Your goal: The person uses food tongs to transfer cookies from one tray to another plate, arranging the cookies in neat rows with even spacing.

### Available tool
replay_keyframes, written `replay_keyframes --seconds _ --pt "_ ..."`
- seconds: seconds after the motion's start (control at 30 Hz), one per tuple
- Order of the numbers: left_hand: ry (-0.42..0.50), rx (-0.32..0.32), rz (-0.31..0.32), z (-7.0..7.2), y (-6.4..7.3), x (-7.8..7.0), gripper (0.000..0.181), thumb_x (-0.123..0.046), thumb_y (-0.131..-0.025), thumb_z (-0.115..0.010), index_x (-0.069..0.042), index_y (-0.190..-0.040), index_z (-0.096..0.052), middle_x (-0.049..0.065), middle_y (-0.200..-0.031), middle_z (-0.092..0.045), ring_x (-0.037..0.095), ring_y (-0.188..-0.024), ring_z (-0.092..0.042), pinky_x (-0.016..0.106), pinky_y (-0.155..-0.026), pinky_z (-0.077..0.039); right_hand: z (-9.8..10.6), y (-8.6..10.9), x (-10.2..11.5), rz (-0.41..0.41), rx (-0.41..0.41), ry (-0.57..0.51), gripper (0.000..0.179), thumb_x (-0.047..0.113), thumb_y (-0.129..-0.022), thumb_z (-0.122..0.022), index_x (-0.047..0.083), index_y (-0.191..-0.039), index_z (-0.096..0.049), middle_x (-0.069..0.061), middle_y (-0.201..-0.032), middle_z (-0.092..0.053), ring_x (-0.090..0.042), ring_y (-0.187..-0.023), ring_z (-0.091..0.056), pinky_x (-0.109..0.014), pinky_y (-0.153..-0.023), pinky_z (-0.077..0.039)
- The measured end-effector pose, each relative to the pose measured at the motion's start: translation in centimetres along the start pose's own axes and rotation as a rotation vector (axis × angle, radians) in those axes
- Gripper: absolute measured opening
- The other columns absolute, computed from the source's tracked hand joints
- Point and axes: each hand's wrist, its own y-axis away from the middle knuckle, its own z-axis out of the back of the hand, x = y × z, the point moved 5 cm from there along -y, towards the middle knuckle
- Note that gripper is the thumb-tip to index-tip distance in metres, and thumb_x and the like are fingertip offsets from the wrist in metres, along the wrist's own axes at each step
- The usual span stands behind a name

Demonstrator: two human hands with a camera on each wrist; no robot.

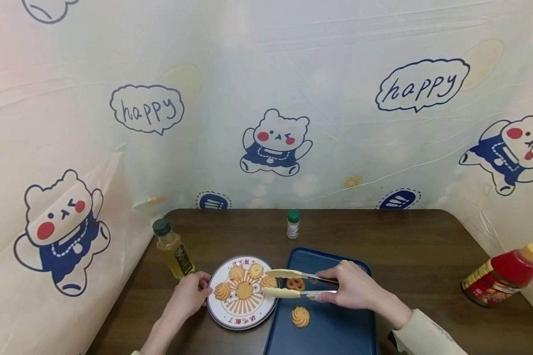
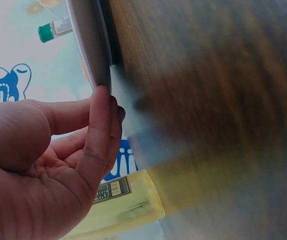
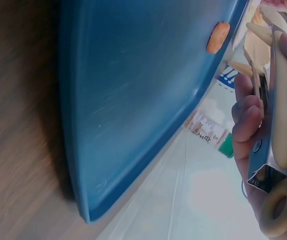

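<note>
My left hand (image 1: 190, 294) pinches the left rim of a round white plate (image 1: 217, 310) with a printed sun pattern. In the left wrist view the fingertips (image 2: 101, 95) meet at the plate's edge (image 2: 91, 45). Swirled butter cookies (image 1: 222, 291) lie on the plate. My right hand (image 1: 353, 286) grips metal tongs (image 1: 308, 276) with cream tips. Between those tips, over the plate's right side, is another butter cookie (image 1: 269, 281). A blue tray (image 1: 337, 325) under the right hand bears a pretzel-shaped cookie (image 1: 295, 284) and one swirled cookie (image 1: 300, 316).
An oil bottle (image 1: 175, 254) stands just beyond the left hand. A green-capped spice jar (image 1: 293, 227) is at the table's back. To the far right stands a red squeeze bottle (image 1: 499, 276) with a yellow cap. A printed cloth (image 1: 337, 162) hangs behind the table.
</note>
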Motion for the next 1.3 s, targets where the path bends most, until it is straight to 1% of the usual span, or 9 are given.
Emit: replay_keyframes --seconds 0.1,0.23,0.47,0.63,0.73,0.9,1.1,1.3 --pt "0.000 0.003 0.000 0.0 -0.1 0.1 0.025 0.000 -0.090 -0.070 0.006 -0.114 -0.064 0.006 -0.080 -0.055 0.015 -0.062 -0.056 0.030 -0.054 -0.050 -0.2 -0.2 0.1 -0.002 0.012 -0.004 0.049 0.046 -0.084 -0.078 0.009 -0.116 -0.075 0.017 -0.051 -0.036 0.001 -0.044 -0.031 -0.019 -0.043 -0.023" --pt "0.001 0.007 -0.006 0.0 -0.1 0.2 0.026 0.000 -0.091 -0.070 0.007 -0.115 -0.063 0.006 -0.080 -0.055 0.015 -0.062 -0.056 0.030 -0.055 -0.050 -0.3 -0.5 0.3 -0.004 0.024 0.000 0.048 0.044 -0.084 -0.079 0.008 -0.115 -0.075 0.017 -0.051 -0.037 0.001 -0.042 -0.031 -0.019 -0.042 -0.023" --pt "0.004 0.003 -0.015 0.0 -0.1 0.2 0.027 0.000 -0.090 -0.070 0.008 -0.116 -0.063 0.006 -0.080 -0.055 0.015 -0.062 -0.056 0.030 -0.054 -0.050 -0.3 -0.9 0.7 -0.003 0.047 0.025 0.048 0.043 -0.084 -0.079 0.008 -0.116 -0.074 0.017 -0.050 -0.035 0.000 -0.042 -0.029 -0.019 -0.041 -0.023" --pt "0.006 0.007 -0.011 0.0 0.0 0.1 0.029 0.000 -0.090 -0.070 0.008 -0.117 -0.063 0.006 -0.081 -0.055 0.015 -0.062 -0.056 0.030 -0.054 -0.050 -0.3 -1.2 1.2 -0.001 0.051 0.058 0.047 0.042 -0.084 -0.079 0.008 -0.115 -0.075 0.017 -0.049 -0.034 0.000 -0.041 -0.028 -0.020 -0.041 -0.022" --pt "0.006 0.010 -0.006 0.0 0.0 0.0 0.029 -0.001 -0.090 -0.070 0.007 -0.117 -0.062 0.006 -0.081 -0.055 0.015 -0.063 -0.056 0.030 -0.055 -0.050 -0.3 -1.4 1.6 -0.008 0.047 0.086 0.046 0.041 -0.083 -0.079 0.008 -0.114 -0.075 0.017 -0.048 -0.031 -0.001 -0.040 -0.026 -0.020 -0.041 -0.022" --pt "0.006 0.008 -0.008 0.1 0.1 -0.1 0.029 -0.001 -0.091 -0.070 0.007 -0.117 -0.062 0.006 -0.081 -0.055 0.015 -0.063 -0.056 0.029 -0.055 -0.050 -0.2 -1.6 2.1 -0.020 0.050 0.106 0.047 0.041 -0.082 -0.080 0.006 -0.113 -0.075 0.017 -0.048 -0.035 -0.001 -0.040 -0.029 -0.021 -0.041 -0.023" --pt "0.011 0.009 -0.001 0.1 0.1 0.1 0.028 0.000 -0.091 -0.070 0.007 -0.116 -0.063 0.006 -0.081 -0.055 0.015 -0.063 -0.056 0.029 -0.055 -0.050 -0.2 -1.7 2.4 -0.041 0.067 0.097 0.050 0.042 -0.082 -0.080 0.004 -0.114 -0.074 0.016 -0.049 -0.043 -0.002 -0.039 -0.035 -0.021 -0.040 -0.028" --pt "0.014 0.009 -0.012 0.1 0.1 0.0 0.028 0.000 -0.090 -0.070 0.008 -0.116 -0.062 0.006 -0.081 -0.055 0.015 -0.063 -0.056 0.030 -0.055 -0.050 -0.1 -1.6 2.5 -0.053 0.069 0.093 0.052 0.043 -0.082 -0.080 0.004 -0.115 -0.074 0.015 -0.048 -0.039 -0.002 -0.039 -0.034 -0.021 -0.040 -0.027"
